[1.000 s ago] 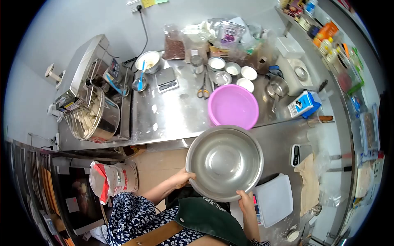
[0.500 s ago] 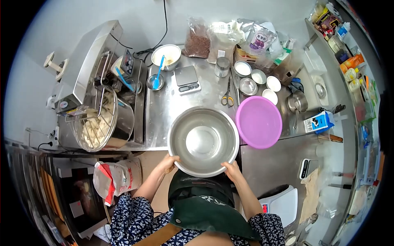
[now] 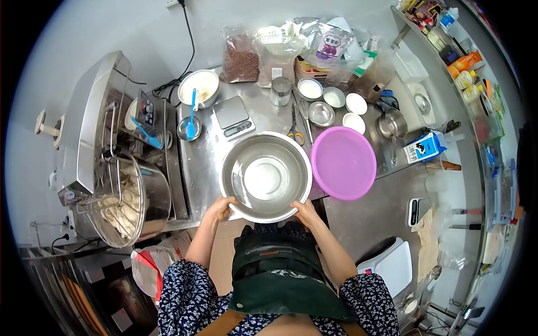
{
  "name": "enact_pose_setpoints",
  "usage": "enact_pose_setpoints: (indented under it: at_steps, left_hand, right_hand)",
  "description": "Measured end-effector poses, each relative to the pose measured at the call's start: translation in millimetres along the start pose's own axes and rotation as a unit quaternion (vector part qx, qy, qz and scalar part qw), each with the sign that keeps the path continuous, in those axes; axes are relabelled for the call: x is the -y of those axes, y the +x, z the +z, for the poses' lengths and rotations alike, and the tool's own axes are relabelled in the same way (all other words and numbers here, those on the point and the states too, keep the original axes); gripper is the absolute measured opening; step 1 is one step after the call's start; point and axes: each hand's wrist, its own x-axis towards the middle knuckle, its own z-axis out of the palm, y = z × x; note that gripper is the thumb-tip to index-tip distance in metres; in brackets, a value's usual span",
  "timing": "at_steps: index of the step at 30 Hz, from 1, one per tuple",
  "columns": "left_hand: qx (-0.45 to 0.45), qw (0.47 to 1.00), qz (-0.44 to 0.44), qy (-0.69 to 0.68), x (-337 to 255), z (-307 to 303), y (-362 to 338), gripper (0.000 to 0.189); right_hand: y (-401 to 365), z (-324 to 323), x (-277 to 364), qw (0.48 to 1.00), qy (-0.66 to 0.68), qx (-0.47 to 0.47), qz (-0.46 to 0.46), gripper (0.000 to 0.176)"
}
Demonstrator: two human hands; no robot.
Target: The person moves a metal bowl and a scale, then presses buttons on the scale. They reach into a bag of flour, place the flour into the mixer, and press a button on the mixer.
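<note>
A large steel bowl (image 3: 266,177) is held level at the front edge of the steel counter, with a shiny, bare-looking inside. My left hand (image 3: 221,208) grips its near left rim, the thumb over the edge. On the near right rim, my right hand (image 3: 304,213) has the same kind of hold. The fingers beneath the rim are hidden on both sides. Right beside the bowl lies a round purple tub (image 3: 343,163). Behind it are a small scale (image 3: 233,117) and scissors with orange-lined handles (image 3: 296,134).
At the left stands a mixer whose bowl holds dough (image 3: 124,213). Small white bowls, a whisk (image 3: 305,115), a jar (image 3: 281,91) and bagged ingredients are at the back. To the right are a saucepan (image 3: 392,123), a milk carton (image 3: 424,148) and a white scale (image 3: 392,267).
The view has shifted and turned, so the counter items appear further left. Both hands still hold the steel bowl, which now sits closer to the small scale in view.
</note>
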Motion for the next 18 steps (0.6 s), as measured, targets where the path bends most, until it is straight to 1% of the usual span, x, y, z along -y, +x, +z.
enact_pose_setpoints:
  at_steps: [1, 2, 5, 9, 10, 11, 13, 14, 15, 17, 18]
  left_hand:
    - [0.002, 1.0, -0.006, 0.008, -6.8, 3.7, 3.8, 0.046]
    - [-0.009, 1.0, 0.028, -0.004, -9.8, 8.5, 4.9, 0.044]
    - [-0.001, 0.999, 0.011, 0.03, -15.2, -7.6, 23.3, 0.043]
    - [-0.014, 0.999, 0.004, 0.031, -34.8, -1.0, 28.8, 0.041]
    - [-0.016, 0.999, 0.005, 0.039, -38.6, -0.4, 31.2, 0.039]
    - [0.001, 0.999, 0.002, 0.047, -42.2, -0.6, 32.8, 0.039]
    - [0.005, 0.999, 0.009, 0.053, -50.9, 2.8, 33.6, 0.04]
    - [-0.004, 0.998, 0.013, 0.061, -54.2, 5.3, 33.9, 0.041]
    - [-0.009, 0.998, 0.013, 0.065, -57.4, 5.7, 34.4, 0.041]
    - [-0.025, 0.995, 0.015, 0.091, -63.0, 6.0, 34.4, 0.042]
    - [-0.043, 0.992, 0.021, 0.119, -58.9, -2.1, 41.4, 0.045]
  right_hand:
    - [3.3, 1.0, 1.5, 1.0, 0.004, -0.002, -0.001, 0.04]
    - [6.7, 3.1, 1.7, 1.0, -0.001, -0.013, -0.006, 0.039]
    - [15.4, 5.1, 2.3, 1.0, 0.014, -0.021, -0.017, 0.04]
    - [21.6, 9.1, 10.6, 1.0, 0.013, -0.004, -0.005, 0.047]
    - [24.4, 11.2, 9.0, 0.999, 0.016, -0.022, -0.023, 0.041]
    - [26.5, 10.8, 8.8, 0.999, 0.017, -0.021, -0.02, 0.041]
    - [26.7, 13.9, 12.3, 1.0, -0.002, -0.007, -0.013, 0.042]
    - [21.4, 13.2, 12.4, 1.0, 0.003, -0.003, -0.011, 0.048]
    - [21.0, 13.3, 13.1, 0.999, 0.001, 0.032, -0.012, 0.056]
    - [10.6, 8.9, 12.2, 0.997, 0.028, 0.074, -0.007, 0.059]
    - [1.6, 6.9, 11.8, 0.996, 0.009, 0.084, -0.005, 0.059]
